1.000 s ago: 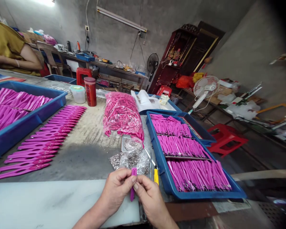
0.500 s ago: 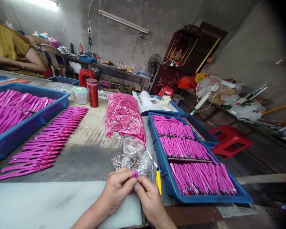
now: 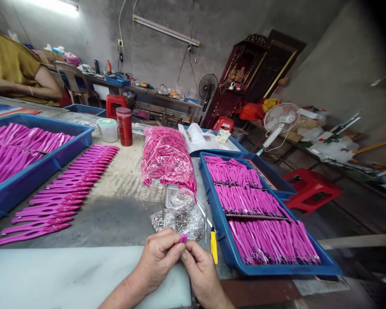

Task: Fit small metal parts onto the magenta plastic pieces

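Observation:
My left hand [image 3: 159, 259] and my right hand [image 3: 202, 270] meet over the edge of a white board [image 3: 67, 274]. Thumbs and fingers of both are closed on a small purple plastic piece [image 3: 183, 238]; only its top end shows, the rest being hidden by the fingers. Just beyond the hands lie clear plastic bags of small metal parts [image 3: 182, 219]. A yellow-handled screwdriver [image 3: 214, 246] and slim metal tweezers [image 3: 206, 227] lie beside my right hand. Farther back sits a clear bag of pink plastic parts [image 3: 167, 156].
A blue tray [image 3: 292, 269] of purple pieces stands at right; another blue tray [image 3: 48, 171] is at left. A row of purple pieces [image 3: 61, 193] lies between. Behind are a red tumbler [image 3: 125, 126] and a lidded tub [image 3: 108, 130]. A person [image 3: 19, 64] sits at far left.
Both hands stay together on the purple piece. The piece's visible top has dropped slightly and tilted to the right; the fingers have shifted a little. The view has moved only slightly.

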{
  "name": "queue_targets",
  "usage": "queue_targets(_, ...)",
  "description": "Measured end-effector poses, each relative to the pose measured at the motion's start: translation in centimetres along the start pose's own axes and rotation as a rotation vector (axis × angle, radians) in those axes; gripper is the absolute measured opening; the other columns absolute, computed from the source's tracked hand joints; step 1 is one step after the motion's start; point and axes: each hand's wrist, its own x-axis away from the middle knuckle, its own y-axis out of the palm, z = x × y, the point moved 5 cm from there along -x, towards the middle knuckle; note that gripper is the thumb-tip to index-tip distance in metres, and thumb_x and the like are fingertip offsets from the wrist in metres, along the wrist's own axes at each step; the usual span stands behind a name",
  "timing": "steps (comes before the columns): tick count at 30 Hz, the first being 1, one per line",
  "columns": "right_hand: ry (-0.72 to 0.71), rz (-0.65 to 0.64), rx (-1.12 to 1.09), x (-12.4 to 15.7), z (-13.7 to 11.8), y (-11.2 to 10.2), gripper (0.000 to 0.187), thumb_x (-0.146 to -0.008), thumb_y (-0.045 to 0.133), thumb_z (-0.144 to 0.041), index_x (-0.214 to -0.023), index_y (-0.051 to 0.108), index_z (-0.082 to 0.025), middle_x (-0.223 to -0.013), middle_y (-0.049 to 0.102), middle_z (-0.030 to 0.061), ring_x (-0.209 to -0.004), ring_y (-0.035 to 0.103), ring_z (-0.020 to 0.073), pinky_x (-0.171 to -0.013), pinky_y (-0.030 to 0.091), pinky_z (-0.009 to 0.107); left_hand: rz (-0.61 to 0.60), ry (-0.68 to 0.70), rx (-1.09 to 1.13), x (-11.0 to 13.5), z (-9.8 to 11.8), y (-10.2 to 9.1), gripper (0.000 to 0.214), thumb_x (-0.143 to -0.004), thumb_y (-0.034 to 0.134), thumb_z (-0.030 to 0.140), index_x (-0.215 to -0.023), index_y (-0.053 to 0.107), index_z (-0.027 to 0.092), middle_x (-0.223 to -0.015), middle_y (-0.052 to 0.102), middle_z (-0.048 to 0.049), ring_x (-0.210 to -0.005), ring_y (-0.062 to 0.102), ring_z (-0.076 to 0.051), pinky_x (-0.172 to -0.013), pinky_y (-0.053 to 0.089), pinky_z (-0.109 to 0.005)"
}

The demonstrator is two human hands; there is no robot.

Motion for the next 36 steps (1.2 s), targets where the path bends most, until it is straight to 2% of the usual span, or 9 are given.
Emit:
queue_targets(7, 0.039, -0.015, -0.073, -0.7, -0.2, 0.1, 0.033, -0.084, 0.048, -0.044, -0.065, 0.049, -0.018, -0.059, 0.042, -0.0039, -0.057, 0.040, 0.0120, -0.052, 0.032, 0.022, 0.014, -0.106, 0.070, -0.2, -1.0, -0.2, 0.033, -0.081, 0.049, 0.031, -0.051, 0.055, 0.017, -0.053, 0.047, 0.0009, -0.054, 0.046, -0.012, -0.053, 0.035, -0.021)
queue_targets(12, 0.077, -0.035, -0.147, -1.4, -1.6, 0.0, 0.034, -0.082, 0.051, -0.046, -0.066, 0.052, -0.017, -0.058, 0.042, -0.0045, -0.055, 0.037, 0.0109, -0.051, 0.031, 0.022, 0.074, -0.314, 0.279, -0.5, -1.6, -0.4, 0.032, -0.070, 0.059, 0.041, -0.049, 0.054, 0.016, -0.052, 0.042, 0.0030, -0.051, 0.040, -0.010, -0.049, 0.032, -0.021)
queue_targets(17, 0.134, -0.057, -0.212, -1.6, -2.6, 0.1, 0.039, -0.078, 0.053, -0.052, -0.061, 0.055, -0.017, -0.054, 0.045, -0.0047, -0.049, 0.037, 0.0097, -0.049, 0.032, 0.021, 0.018, -0.433, 0.404, -0.8, -1.7, 0.1, 0.039, -0.064, 0.060, 0.051, -0.049, 0.050, 0.016, -0.046, 0.042, 0.0045, -0.042, 0.038, -0.008, -0.042, 0.031, -0.021)
queue_targets(24, 0.152, -0.071, -0.208, -1.6, -3.2, 0.3, 0.040, -0.077, 0.054, -0.053, -0.059, 0.052, -0.018, -0.052, 0.041, -0.0057, -0.046, 0.031, 0.0090, -0.047, 0.030, 0.021, 0.004, -0.533, 0.483, -0.5, -1.6, 0.6, 0.040, -0.060, 0.061, 0.053, -0.050, 0.047, 0.016, -0.042, 0.042, 0.0049, -0.039, 0.037, -0.007, -0.041, 0.030, -0.020)
queue_targets(27, 0.133, -0.110, -0.196, -1.5, -3.4, 0.1, 0.038, -0.079, 0.053, -0.051, -0.061, 0.051, -0.018, -0.054, 0.039, -0.0059, -0.048, 0.030, 0.0091, -0.047, 0.029, 0.021, -0.006, -0.545, 0.494, -0.2, -1.5, 0.5, 0.039, -0.061, 0.061, 0.051, -0.050, 0.048, 0.016, -0.042, 0.043, 0.0047, -0.040, 0.037, -0.008, -0.042, 0.029, -0.020)
queue_targets(30, 0.092, -0.164, -0.122, -1.2, -3.4, -0.5, 0.037, -0.082, 0.048, -0.051, -0.064, 0.050, -0.018, -0.056, 0.036, -0.0057, -0.050, 0.030, 0.0097, -0.048, 0.026, 0.022, -0.086, -0.518, 0.459, 0.0, -0.9, 0.1, 0.038, -0.064, 0.058, 0.051, -0.052, 0.049, 0.016, -0.045, 0.042, 0.0046, -0.041, 0.036, -0.008, -0.042, 0.028, -0.021)
queue_targets(33, 0.028, -0.187, 0.002, -1.1, -3.7, -1.6, 0.039, -0.084, 0.042, -0.054, -0.065, 0.045, -0.019, -0.056, 0.033, -0.0056, -0.052, 0.031, 0.0104, -0.047, 0.025, 0.023, -0.197, -0.413, 0.309, 0.3, 0.1, -0.1, 0.034, -0.068, 0.053, 0.044, -0.049, 0.046, 0.017, -0.049, 0.037, 0.0050, -0.047, 0.034, -0.008, -0.045, 0.027, -0.021)
queue_targets(36, -0.052, -0.267, 0.145, -0.9, -4.2, -2.0, 0.037, -0.083, 0.041, -0.052, -0.064, 0.041, -0.020, -0.058, 0.035, -0.0049, -0.054, 0.034, 0.0110, -0.050, 0.027, 0.023, -0.296, -0.292, 0.142, 0.8, 0.5, 0.2, 0.029, -0.068, 0.051, 0.033, -0.045, 0.044, 0.016, -0.051, 0.035, 0.0044, -0.051, 0.037, -0.009, -0.050, 0.028, -0.020)
